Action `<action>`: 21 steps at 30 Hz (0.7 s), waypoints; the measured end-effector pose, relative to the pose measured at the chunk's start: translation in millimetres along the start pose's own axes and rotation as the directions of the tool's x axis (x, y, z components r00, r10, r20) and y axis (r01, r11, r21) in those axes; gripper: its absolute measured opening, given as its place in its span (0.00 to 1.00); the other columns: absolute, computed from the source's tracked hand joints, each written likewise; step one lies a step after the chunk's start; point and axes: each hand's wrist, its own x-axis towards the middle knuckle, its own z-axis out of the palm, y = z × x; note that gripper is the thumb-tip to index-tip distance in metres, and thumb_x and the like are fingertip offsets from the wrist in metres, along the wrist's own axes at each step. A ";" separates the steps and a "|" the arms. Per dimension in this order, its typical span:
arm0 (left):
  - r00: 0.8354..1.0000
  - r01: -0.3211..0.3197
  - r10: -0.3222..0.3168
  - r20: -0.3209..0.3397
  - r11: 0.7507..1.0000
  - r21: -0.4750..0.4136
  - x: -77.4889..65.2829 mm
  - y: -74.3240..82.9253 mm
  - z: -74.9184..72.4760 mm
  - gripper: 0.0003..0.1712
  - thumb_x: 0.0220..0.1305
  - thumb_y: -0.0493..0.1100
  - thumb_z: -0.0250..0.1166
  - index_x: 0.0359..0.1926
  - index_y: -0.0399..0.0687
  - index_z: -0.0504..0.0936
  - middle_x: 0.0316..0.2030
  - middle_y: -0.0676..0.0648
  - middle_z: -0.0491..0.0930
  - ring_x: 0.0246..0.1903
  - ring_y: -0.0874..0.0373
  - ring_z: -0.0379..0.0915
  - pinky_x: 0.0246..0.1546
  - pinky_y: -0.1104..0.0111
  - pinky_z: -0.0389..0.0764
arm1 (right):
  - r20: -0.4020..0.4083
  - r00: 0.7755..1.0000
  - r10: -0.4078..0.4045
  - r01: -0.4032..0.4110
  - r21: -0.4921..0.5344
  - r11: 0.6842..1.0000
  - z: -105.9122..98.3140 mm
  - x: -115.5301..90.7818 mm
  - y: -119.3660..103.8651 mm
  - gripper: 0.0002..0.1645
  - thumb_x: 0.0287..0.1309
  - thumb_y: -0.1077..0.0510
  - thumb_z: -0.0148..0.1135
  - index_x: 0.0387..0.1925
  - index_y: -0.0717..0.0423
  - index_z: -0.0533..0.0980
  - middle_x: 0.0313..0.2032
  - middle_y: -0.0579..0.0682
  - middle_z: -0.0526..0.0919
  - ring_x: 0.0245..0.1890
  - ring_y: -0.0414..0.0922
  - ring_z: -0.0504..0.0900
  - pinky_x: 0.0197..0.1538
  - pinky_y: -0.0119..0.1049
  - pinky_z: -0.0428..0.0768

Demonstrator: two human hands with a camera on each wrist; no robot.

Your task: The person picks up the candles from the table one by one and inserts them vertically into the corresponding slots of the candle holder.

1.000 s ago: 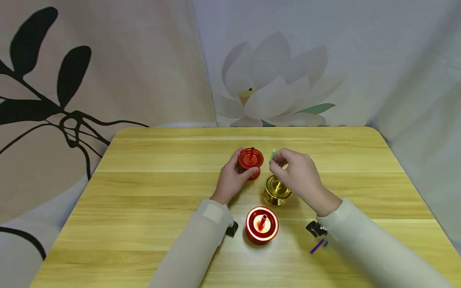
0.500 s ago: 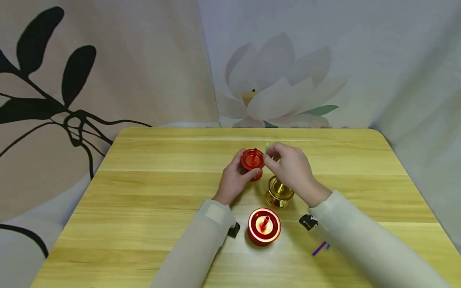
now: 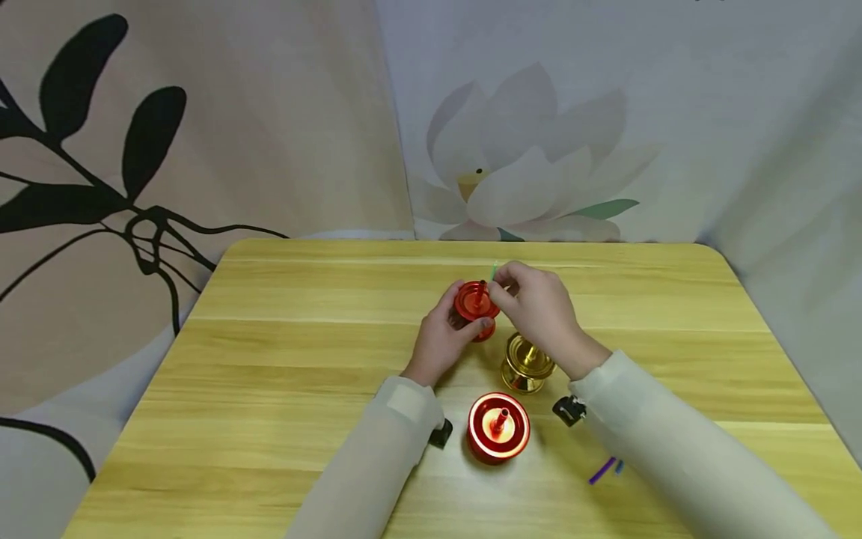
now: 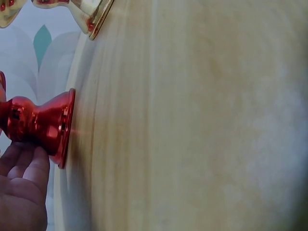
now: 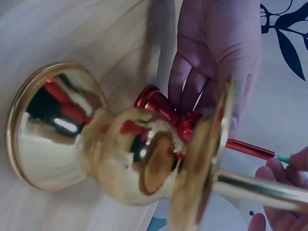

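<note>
My left hand [image 3: 436, 348] holds a small shiny red candlestick [image 3: 472, 305] by its lower body, thumb on the near side. Its flared base [image 4: 57, 125] stands at the tabletop in the left wrist view. A thin tube [image 5: 250, 148] rises from its dish. Between thumb and index finger, my right hand [image 3: 542, 303] pinches a thin green stick [image 3: 494, 272]. In the right wrist view, the green stick's end [image 5: 282, 159] is right at the mouth of the red tube. A gold candlestick [image 3: 523, 374] stands upright just below the right hand, partly covered by it.
Closer to me stands another red candlestick [image 3: 498, 447] with a wide dish and central tube. A purple stick [image 3: 601, 471] and a short blue stick [image 3: 619, 467] lie by the right sleeve. A printed curtain [image 3: 323, 150] hangs behind the wooden table [image 3: 269, 419].
My right hand has moved left with the green stick, from above the gold candlestick to the red tube. My left hand keeps its hold on the red candlestick. The head view has shifted slightly.
</note>
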 end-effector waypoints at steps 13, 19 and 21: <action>1.000 -0.004 0.004 0.015 1.000 0.001 -1.3 1.7 -1.0 0.43 0.62 0.48 0.73 0.74 0.50 0.64 0.62 0.47 0.77 0.60 0.56 0.76 0.59 0.66 0.78 | 0.007 1.000 0.024 -0.024 -0.002 1.000 2.7 8.0 -2.6 0.11 0.69 0.53 0.60 0.40 0.55 0.82 0.35 0.49 0.88 0.31 0.46 0.83 0.32 0.42 0.80; 1.000 0.003 -0.003 0.014 1.000 0.008 -1.7 0.4 -0.2 0.44 0.62 0.48 0.73 0.75 0.52 0.63 0.63 0.47 0.76 0.60 0.57 0.75 0.59 0.67 0.77 | 0.007 1.000 0.013 -0.013 -0.017 1.000 3.1 10.8 -1.9 0.10 0.69 0.52 0.61 0.39 0.54 0.83 0.35 0.48 0.88 0.29 0.46 0.82 0.30 0.41 0.79; 1.000 0.003 -0.004 0.013 1.000 0.009 -1.6 -0.3 -0.4 0.44 0.62 0.48 0.73 0.75 0.52 0.63 0.63 0.47 0.76 0.60 0.58 0.75 0.59 0.67 0.77 | 0.015 1.000 0.010 -0.010 -0.024 1.000 3.3 11.4 -2.0 0.10 0.69 0.53 0.61 0.40 0.54 0.84 0.35 0.48 0.88 0.30 0.46 0.83 0.31 0.42 0.79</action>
